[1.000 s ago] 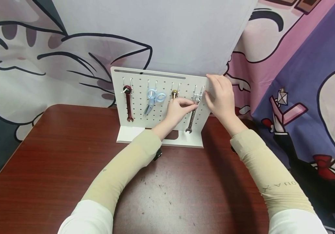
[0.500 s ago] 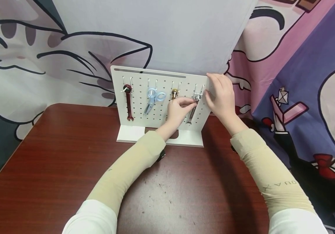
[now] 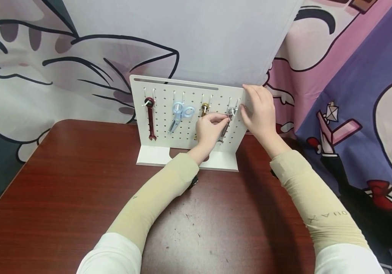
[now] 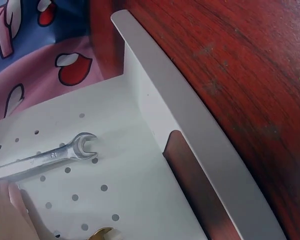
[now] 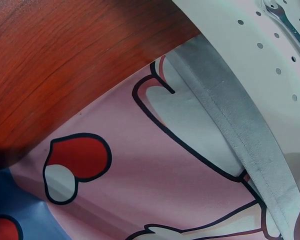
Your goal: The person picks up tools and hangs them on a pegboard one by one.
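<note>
A white pegboard (image 3: pixel 163 141) stands upright on the table, with tools hanging from its metal hooks. My left hand (image 3: pixel 208 131) reaches to the right side of the board and pinches a silver wrench (image 3: pixel 224 133) near its upper end, right at the hook. In the left wrist view, the wrench's open jaw end lies close over the perforated face, and part of the left hand (image 4: pixel 11 215) shows at the lower left edge. My right hand (image 3: pixel 261 112) grips the board's upper right corner, fingers at the top and thumb at the side edge.
From other hooks hang a dark red wrench (image 3: pixel 150 121), light blue scissors (image 3: pixel 179 116) and a brass-coloured tool (image 3: pixel 205 108), partly hidden by the left hand. The reddish-brown table (image 3: pixel 79 190) extends toward me. Cartoon-printed cloth (image 3: pixel 113 76) hangs behind and to the right.
The silver wrench's lower end has risen against the board. My left hand has shifted slightly to the right with it, while the right hand keeps its hold on the corner.
</note>
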